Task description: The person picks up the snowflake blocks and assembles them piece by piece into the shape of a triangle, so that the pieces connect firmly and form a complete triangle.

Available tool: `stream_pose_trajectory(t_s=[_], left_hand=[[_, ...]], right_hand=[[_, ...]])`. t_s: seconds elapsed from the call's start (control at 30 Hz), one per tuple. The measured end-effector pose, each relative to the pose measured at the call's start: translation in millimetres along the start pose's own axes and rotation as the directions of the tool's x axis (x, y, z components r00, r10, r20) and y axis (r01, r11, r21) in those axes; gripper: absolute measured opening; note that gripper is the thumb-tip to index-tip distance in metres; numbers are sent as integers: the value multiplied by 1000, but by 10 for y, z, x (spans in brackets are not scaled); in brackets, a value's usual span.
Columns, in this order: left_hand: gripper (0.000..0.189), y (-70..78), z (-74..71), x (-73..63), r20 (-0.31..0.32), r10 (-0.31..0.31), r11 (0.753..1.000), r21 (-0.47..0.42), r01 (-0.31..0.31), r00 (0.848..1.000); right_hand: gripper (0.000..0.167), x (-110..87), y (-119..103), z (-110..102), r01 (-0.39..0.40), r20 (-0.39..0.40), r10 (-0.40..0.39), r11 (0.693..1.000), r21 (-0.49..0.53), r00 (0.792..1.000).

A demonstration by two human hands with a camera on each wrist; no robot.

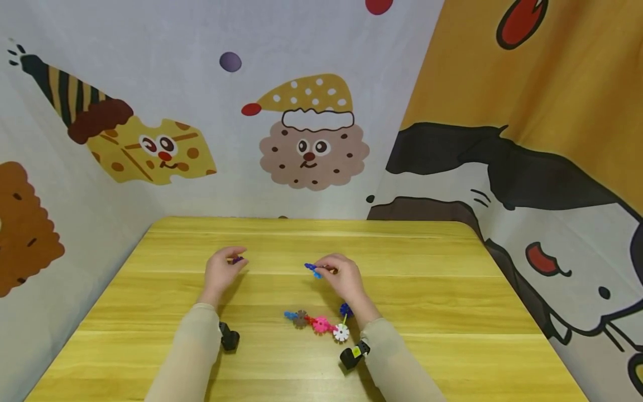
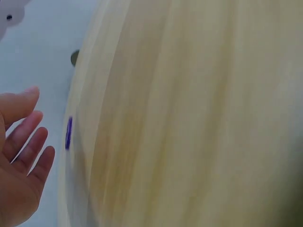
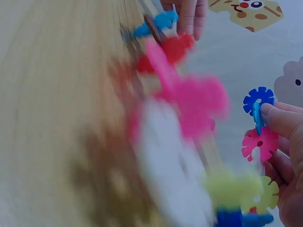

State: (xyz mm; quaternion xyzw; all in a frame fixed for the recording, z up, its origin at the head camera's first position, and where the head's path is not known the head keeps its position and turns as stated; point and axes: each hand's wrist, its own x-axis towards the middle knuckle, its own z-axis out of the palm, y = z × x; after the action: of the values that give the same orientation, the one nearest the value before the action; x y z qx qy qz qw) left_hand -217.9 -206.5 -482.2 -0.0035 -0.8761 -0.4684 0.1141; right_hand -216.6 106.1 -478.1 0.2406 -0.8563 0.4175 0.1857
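My right hand (image 1: 344, 274) pinches a short string of flower-shaped interlocking discs above the table. In the right wrist view that string shows a dark blue disc (image 3: 258, 94), a light blue one (image 3: 257, 118) edge-on under the thumb, and a pink one (image 3: 260, 143). A white piece and a yellow-green disc (image 3: 271, 193) follow lower down, partly behind the fingers. My left hand (image 1: 222, 271) is around a purple disc (image 1: 237, 260), thumb and fingers spread apart. From the left wrist, the purple disc (image 2: 69, 133) appears edge-on beyond the fingertips, with a gap between.
A longer chain of joined discs (image 1: 320, 325) lies on the wooden table (image 1: 271, 363) near the right forearm, in light blue, grey-brown, red, pink, white, yellow-green and dark blue. A cartoon-printed cloth (image 1: 311, 44) hangs behind the table's far edge.
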Motion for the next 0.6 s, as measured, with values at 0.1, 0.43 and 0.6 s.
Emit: stream_pose_trajectory(t_s=[0.1,0.43,0.6], left_hand=[[37,-43,-60,18,30,-28,999,20,27,999],[40,-174,-102,42,52,-60,998,28,59,997],[43,-222,-100,37,73,-58,998,42,55,996]], right_hand=[[8,-4,8,-3,-24,0,25,1000,7,1000],[9,-30,-2,-5,-64,-11,64,998,26,998],[11,-44,-8,-7,-90,5,90,995,36,996]])
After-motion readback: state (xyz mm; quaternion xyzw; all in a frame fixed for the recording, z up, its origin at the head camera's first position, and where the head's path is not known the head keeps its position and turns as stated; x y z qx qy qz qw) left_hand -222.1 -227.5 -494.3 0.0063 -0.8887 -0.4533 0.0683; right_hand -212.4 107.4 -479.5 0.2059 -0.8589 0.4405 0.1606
